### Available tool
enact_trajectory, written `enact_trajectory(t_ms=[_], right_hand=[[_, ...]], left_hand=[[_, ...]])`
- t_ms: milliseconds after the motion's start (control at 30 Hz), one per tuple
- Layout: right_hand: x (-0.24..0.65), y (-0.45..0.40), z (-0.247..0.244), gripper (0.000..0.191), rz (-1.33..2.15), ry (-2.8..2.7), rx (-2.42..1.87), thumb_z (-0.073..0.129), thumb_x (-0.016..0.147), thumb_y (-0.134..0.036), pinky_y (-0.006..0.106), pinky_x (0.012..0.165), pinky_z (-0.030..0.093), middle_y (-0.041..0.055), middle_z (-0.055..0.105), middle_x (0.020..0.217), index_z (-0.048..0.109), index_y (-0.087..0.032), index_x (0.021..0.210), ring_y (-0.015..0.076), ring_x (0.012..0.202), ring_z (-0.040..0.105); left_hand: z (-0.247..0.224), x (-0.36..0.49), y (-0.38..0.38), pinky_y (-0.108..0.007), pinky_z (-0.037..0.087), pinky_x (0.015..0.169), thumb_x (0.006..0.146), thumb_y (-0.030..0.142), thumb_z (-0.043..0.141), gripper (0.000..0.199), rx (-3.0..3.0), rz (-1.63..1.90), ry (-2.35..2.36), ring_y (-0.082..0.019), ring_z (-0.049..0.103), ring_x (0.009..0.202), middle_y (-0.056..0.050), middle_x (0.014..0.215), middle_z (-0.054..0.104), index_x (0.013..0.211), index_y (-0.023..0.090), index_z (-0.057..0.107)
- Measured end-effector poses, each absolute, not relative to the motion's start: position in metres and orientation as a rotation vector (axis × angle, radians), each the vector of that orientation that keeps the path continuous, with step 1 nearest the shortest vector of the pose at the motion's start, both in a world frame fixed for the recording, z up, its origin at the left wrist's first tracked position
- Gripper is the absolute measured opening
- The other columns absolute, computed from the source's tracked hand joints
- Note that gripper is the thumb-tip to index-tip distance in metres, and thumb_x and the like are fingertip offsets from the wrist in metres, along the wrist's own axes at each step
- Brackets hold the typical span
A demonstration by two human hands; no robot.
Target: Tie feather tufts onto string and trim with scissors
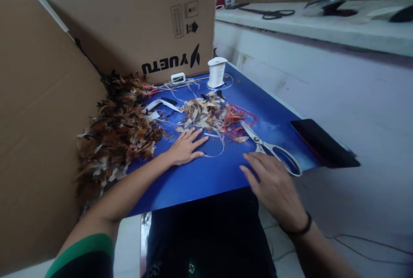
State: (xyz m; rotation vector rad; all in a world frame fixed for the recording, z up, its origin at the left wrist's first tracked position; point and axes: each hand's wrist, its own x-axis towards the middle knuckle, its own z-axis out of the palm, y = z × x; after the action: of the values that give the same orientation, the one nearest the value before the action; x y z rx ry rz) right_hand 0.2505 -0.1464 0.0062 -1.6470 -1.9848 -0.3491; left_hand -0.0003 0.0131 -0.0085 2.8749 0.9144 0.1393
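My left hand (187, 146) lies palm down on the blue tabletop (193, 183), fingers spread, beside a loop of thin white string (222, 149). Just beyond its fingertips is a loose heap of brown and cream feathers (206, 112), with pink-red cord (238, 118) along its right side. My right hand (271, 179) hovers near the table's front edge, slightly blurred, thumb apart from the fingers and nothing visible in it. Past that hand lie metal scissors (261, 142), blades slightly parted, one handle loop partly behind the hand. A big pile of brown feathers (125, 131) fills the left side.
Cardboard boxes (129, 20) wall off the back and left. A white spool (217, 72) stands at the back, near a small white frame-like piece (178, 78). A dark phone-like object (322, 142) overhangs the right edge. Dark scissors (271, 13) rest on a ledge (355, 30).
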Motion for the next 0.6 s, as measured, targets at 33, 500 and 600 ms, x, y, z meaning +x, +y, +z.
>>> enact_trajectory(t_ms=[33,500,600], right_hand=[[0.242,-0.145,0.003,0.028,-0.301,-2.014,-1.629,0.052,0.091,-0.029,0.041,0.09,0.043,0.012,0.064,0.109,0.062,-0.014,0.113,0.0253,0.102,0.057],[0.205,-0.122,-0.024,0.025,-0.058,-1.924,-1.54,0.05,0.09,-0.024,0.043,0.096,0.041,0.0103,0.064,0.114,0.065,-0.016,0.108,0.0246,0.111,0.053],[0.205,-0.123,-0.021,0.024,-0.033,-1.911,-1.542,0.051,0.09,-0.024,0.042,0.096,0.041,0.0104,0.063,0.113,0.065,-0.016,0.108,0.0244,0.111,0.053]], left_hand=[[-0.01,0.004,0.02,-0.057,0.019,0.113,0.089,0.06,0.034,0.064,2.875,0.138,0.935,-0.034,0.018,0.143,-0.008,0.156,0.023,0.145,0.031,0.031],[0.023,0.066,0.085,-0.04,0.045,0.088,0.085,0.015,0.044,0.024,2.873,0.723,1.399,-0.024,0.058,0.094,-0.011,0.092,0.064,0.087,0.015,0.068],[0.021,0.094,0.071,-0.043,0.042,0.095,0.087,0.036,0.049,0.035,2.988,0.663,0.996,-0.027,0.054,0.108,-0.013,0.114,0.06,0.113,0.015,0.062]])
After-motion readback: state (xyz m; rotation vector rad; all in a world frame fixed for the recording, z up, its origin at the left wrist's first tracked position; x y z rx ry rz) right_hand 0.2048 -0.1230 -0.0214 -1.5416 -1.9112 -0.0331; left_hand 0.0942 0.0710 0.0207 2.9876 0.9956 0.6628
